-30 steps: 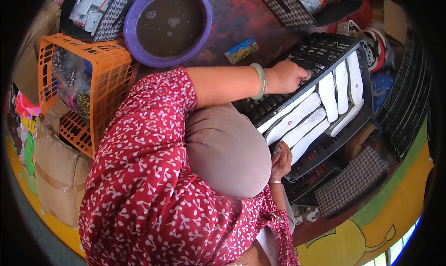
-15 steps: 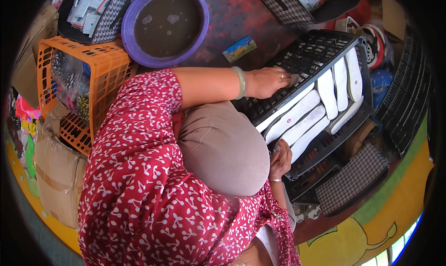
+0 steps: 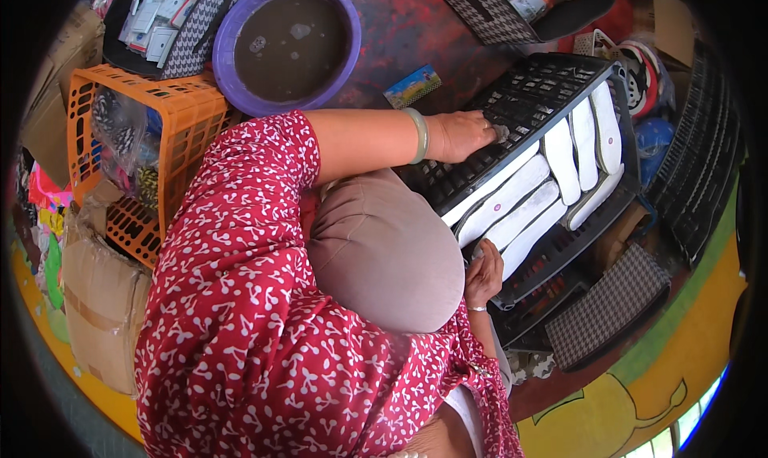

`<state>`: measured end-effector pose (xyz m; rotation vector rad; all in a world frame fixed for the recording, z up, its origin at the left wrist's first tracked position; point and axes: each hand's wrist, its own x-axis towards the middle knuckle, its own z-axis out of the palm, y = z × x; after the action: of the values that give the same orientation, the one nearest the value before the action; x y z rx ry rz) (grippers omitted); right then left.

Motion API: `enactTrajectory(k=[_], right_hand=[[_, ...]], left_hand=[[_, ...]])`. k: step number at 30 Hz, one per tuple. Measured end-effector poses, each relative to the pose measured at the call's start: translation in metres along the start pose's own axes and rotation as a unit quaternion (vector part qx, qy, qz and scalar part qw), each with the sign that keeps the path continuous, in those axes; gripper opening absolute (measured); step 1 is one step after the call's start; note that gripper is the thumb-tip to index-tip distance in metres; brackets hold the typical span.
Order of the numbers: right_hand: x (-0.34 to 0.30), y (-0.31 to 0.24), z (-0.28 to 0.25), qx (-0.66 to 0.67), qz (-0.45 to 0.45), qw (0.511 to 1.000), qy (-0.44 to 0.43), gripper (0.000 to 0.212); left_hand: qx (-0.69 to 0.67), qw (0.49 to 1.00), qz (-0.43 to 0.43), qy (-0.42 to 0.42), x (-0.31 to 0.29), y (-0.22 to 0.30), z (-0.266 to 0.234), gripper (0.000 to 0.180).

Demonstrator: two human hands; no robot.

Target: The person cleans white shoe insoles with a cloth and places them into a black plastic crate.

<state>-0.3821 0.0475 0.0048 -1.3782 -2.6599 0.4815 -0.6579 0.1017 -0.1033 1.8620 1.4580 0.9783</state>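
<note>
A black plastic basket [image 3: 596,80] with slotted sides stands tilted at the right of the head view. White shoe insoles [image 3: 512,192] lie in rows in its open side. My left hand [image 3: 462,136], with a pale bangle on its wrist, is closed on a small grey rag [image 3: 501,133] and presses it against the basket's slotted outer side. On the basket's near edge, beside the lowest insoles, my right hand [image 3: 485,274] curls its fingers round the rim. Part of that grip is hidden by the hand itself.
A purple basin [image 3: 350,66] of murky water stands beyond my left arm. Left of it sits an orange crate [image 3: 172,98] with bagged goods, above a cardboard box [image 3: 104,298]. A small colourful booklet [image 3: 413,86] lies on the floor. Houndstooth bins [image 3: 480,10] stand farther off.
My left hand and the grey rag have shifted slightly along the basket's side. My right hand keeps its place on the rim. The whole view has moved a little.
</note>
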Motion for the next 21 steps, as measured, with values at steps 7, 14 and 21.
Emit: enactTrajectory(k=[7, 14, 21], right_hand=[[0.002, -0.006, 0.003, 0.002, -0.013, 1.0, -0.002, 0.023], [-0.003, -0.001, -0.001, -0.005, -0.012, 1.0, 0.0, 0.023], [-0.004, -0.004, 0.003, 0.007, -0.009, 1.0, 0.008, 0.022]], left_hand=[[-0.133, 0.945, -0.297, 0.042, 0.052, -0.027, 0.003, 0.019], [-0.123, 0.978, -0.167, 0.013, 0.014, -0.006, -0.002, 0.019], [-0.114, 0.937, -0.323, 0.071, -0.017, -0.062, 0.008, 0.022]])
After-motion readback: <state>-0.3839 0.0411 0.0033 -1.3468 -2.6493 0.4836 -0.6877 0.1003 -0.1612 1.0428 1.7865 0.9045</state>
